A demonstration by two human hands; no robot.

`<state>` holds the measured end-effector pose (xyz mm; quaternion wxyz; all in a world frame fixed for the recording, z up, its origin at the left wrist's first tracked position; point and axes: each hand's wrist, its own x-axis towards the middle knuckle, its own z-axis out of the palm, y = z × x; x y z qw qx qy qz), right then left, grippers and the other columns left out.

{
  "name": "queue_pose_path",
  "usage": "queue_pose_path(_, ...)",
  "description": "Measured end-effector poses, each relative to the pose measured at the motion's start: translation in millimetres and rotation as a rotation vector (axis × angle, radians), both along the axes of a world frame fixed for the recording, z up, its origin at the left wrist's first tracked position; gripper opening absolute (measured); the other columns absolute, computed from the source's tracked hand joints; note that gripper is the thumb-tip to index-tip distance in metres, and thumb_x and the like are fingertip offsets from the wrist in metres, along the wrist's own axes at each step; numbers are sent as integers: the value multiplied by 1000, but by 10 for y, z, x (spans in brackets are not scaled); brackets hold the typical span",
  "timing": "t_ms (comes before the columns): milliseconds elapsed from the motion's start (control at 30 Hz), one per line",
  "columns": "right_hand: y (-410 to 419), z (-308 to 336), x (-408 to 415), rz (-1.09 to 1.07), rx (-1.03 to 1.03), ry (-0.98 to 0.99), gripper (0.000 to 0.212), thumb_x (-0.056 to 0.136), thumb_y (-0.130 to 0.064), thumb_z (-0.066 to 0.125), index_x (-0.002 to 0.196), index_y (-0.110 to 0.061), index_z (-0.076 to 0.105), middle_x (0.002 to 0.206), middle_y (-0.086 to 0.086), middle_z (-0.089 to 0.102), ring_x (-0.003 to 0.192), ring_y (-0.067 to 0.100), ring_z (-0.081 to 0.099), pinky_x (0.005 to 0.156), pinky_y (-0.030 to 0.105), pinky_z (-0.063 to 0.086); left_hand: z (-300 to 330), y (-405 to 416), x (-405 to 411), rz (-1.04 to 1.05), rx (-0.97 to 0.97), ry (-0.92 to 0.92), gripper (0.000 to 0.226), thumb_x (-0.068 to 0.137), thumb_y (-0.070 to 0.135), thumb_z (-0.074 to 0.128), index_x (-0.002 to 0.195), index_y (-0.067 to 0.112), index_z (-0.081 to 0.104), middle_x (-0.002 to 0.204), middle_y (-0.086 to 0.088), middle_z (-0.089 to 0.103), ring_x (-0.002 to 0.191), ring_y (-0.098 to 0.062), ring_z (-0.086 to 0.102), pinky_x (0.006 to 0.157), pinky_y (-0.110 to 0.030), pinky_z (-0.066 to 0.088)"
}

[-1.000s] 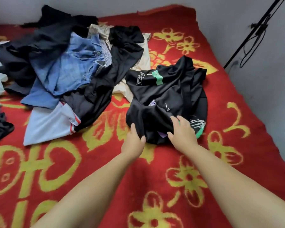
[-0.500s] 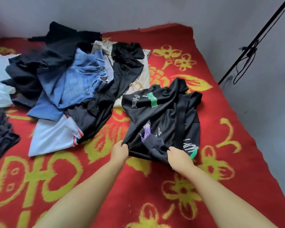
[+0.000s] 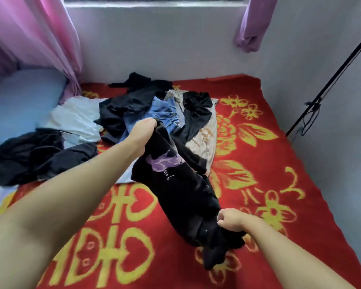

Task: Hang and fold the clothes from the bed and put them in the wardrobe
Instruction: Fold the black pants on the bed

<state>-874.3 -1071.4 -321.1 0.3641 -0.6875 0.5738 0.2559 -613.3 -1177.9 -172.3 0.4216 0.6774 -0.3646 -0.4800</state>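
A black shirt [image 3: 181, 190] with a purple print hangs stretched between my two hands above the bed. My left hand [image 3: 142, 134] grips its upper end, raised over the clothes pile. My right hand [image 3: 231, 220] grips its lower end near me, and a bunch of the fabric dangles below the fist. Behind it lies the pile of clothes [image 3: 154, 109]: dark garments, blue jeans [image 3: 165, 113], a beige piece [image 3: 206, 140] and a white shirt [image 3: 75, 117].
The bed carries a red blanket [image 3: 269, 163] with yellow flowers. More dark clothes [image 3: 29, 155] lie at the left edge. Pink curtain [image 3: 35, 34] hangs at the back left, a black pole with a cable [image 3: 321, 94] leans along the right wall.
Both hands have lifted the black shirt off the blanket: the left hand went up and away, the right hand pulled back toward me. The view has tilted up, showing the wall and curtains.
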Motion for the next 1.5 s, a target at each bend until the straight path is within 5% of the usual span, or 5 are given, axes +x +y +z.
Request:
queue_pose_path(267,-187,1734,1238,-245,-325,-755,105,80,-45,73,152,-34,-2,156,-9,17,142,13,26,113,31,28,1332,696,383,-277,-253,59,28,90,1,39,76,12,60,58,-2,59,48,-13,55,47,-16,45)
queue_pose_path(467,-20,2579,1984,-473,-542,-1107,20,90,0,50,74,-11,54,48,-10,56,42,4,50,45,18,39,2000,1029,718,-470,-361,-78,22,94,11,48,75,7,60,67,-7,60,59,-18,59,58,-23,49)
queue_pose_path(767,136,3706,1741,-808,-314,-1807,21,97,-7,46,82,-7,60,63,5,65,56,14,65,54,24,56,1113,1350,1261,-947,-235,-322,78,78,44,74,143,36,33,133,7,52,125,-9,49,104,-27,42)
queue_pose_path(1133,260,3747,521,-986,-891,-965,42,90,4,39,129,-6,51,99,8,64,83,17,57,76,33,46,1995,1238,1076,-266,-560,306,26,101,10,40,87,11,61,69,-1,63,61,-12,56,54,-19,47)
queue_pose_path(1500,520,3508,1431,-425,-686,-1010,12,89,-6,63,101,-7,65,90,5,71,81,15,68,68,19,53,2553,1342,247,-632,-841,-758,26,90,35,60,71,19,63,70,5,62,68,-12,55,70,-30,45)
